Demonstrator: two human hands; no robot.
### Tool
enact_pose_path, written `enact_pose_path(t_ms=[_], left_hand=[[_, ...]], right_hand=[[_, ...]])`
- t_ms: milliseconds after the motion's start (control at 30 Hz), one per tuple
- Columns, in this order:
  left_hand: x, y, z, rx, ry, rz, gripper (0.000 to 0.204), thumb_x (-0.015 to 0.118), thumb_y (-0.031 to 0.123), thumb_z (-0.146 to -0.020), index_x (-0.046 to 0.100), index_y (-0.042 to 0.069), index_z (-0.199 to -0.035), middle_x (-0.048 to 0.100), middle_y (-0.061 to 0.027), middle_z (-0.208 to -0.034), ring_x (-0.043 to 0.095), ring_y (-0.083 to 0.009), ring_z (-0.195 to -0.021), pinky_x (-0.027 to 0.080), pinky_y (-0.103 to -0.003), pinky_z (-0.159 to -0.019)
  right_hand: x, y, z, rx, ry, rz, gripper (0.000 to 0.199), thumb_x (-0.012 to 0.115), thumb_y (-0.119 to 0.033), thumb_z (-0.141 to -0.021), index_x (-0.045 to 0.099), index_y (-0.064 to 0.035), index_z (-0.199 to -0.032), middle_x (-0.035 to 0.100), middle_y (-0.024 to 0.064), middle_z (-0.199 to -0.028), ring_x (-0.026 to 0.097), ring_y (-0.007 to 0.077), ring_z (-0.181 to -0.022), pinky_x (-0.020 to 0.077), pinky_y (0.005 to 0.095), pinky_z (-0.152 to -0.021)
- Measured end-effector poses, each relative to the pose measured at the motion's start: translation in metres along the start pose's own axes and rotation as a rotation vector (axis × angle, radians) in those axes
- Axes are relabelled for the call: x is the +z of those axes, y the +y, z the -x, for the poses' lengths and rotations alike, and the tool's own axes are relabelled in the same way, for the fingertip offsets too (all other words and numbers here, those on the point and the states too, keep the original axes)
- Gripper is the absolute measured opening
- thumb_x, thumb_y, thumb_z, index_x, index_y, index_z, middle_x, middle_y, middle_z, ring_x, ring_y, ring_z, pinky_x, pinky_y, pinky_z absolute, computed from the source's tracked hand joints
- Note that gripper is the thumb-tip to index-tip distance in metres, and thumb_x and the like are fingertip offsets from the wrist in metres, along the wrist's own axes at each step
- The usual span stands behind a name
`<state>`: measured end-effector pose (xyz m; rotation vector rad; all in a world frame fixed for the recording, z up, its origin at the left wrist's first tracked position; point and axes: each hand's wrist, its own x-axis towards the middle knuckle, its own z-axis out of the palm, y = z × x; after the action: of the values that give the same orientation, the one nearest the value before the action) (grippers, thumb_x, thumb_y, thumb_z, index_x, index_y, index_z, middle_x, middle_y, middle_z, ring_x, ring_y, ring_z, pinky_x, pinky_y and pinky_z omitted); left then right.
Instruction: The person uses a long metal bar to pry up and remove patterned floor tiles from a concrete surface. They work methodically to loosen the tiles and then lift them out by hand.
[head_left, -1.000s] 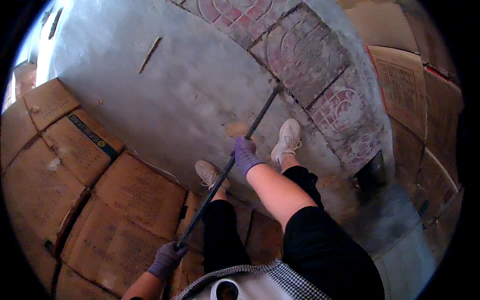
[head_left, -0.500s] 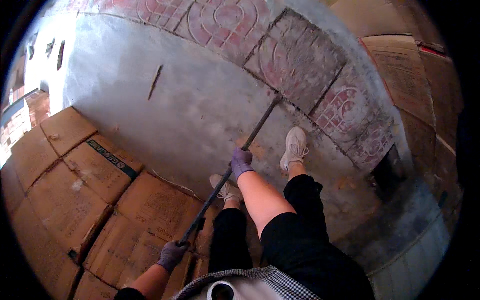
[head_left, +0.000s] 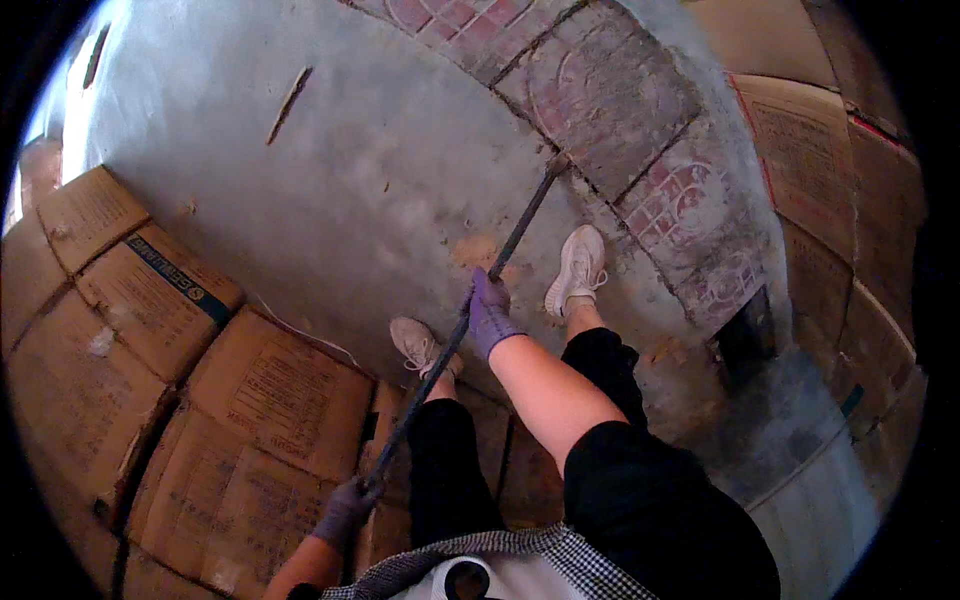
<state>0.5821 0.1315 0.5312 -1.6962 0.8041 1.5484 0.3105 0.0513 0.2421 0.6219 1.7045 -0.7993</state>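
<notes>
A long, dark metal bar (head_left: 415, 402) slants across my front from lower left to upper right. My left hand (head_left: 347, 510), in a purple-grey glove, is wrapped round its lower end near the cardboard boxes. Farther up, my right hand (head_left: 490, 308) grips it at about the middle, in a purple glove. The bar's far tip rests at the seam beside a worn paving slab (head_left: 610, 110); whether it sits inside the gap I cannot tell. Red patterned slabs (head_left: 680, 205) adjoin that one. My shoes stand on the concrete floor either side of the bar.
Stacked cardboard boxes (head_left: 275, 395) fill the left side. More cardboard boxes (head_left: 800, 160) rise on the right. A dark opening (head_left: 748, 340) lies at the near end of the slab row. A thin strip (head_left: 289, 105) lies on the concrete floor (head_left: 330, 200).
The view has shifted, so the boxes and floor strip sit farther left. Both hands keep their grip, and the bar's tip stays by the slab seam.
</notes>
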Motion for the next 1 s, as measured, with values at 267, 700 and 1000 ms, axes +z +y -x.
enact_pose_path(t_ms=[267,700,1000], left_hand=[[-0.036,0.122,0.166,-0.136,-0.177,0.002,0.037,0.057,0.038,-0.088,0.057,0.003,-0.099,0.057,-0.0064,-0.072,0.055,-0.0155,-0.061,0.046,-0.031,-0.058],[-0.043,0.419,0.287,-0.007,-0.382,-0.34,0.025,0.049,0.025,-0.093,0.059,0.007,-0.108,0.053,-0.0017,-0.072,0.054,-0.0088,-0.061,0.049,-0.024,-0.053],[0.008,0.539,0.296,-0.533,-0.176,-0.255,0.028,0.052,0.032,-0.092,0.06,0.007,-0.1,0.053,-0.0029,-0.063,0.056,-0.0162,-0.049,0.048,-0.031,-0.044]], right_hand=[[-0.056,-0.052,0.027,0.129,-0.032,-0.197,0.026,0.057,-0.034,-0.088,0.049,-0.0096,-0.084,0.046,0.0015,-0.059,0.045,0.0157,-0.045,0.0384,0.0325,-0.041],[-0.074,-0.184,0.065,0.204,-0.341,-0.204,0.021,0.052,-0.026,-0.084,0.051,-0.0066,-0.075,0.052,0.0063,-0.059,0.051,0.0188,-0.049,0.0422,0.0336,-0.045],[-0.103,-0.152,-0.066,-0.469,-0.335,0.391,0.016,0.043,-0.019,-0.083,0.051,-0.0056,-0.081,0.053,0.0105,-0.061,0.054,0.0239,-0.052,0.0438,0.0364,-0.047]])
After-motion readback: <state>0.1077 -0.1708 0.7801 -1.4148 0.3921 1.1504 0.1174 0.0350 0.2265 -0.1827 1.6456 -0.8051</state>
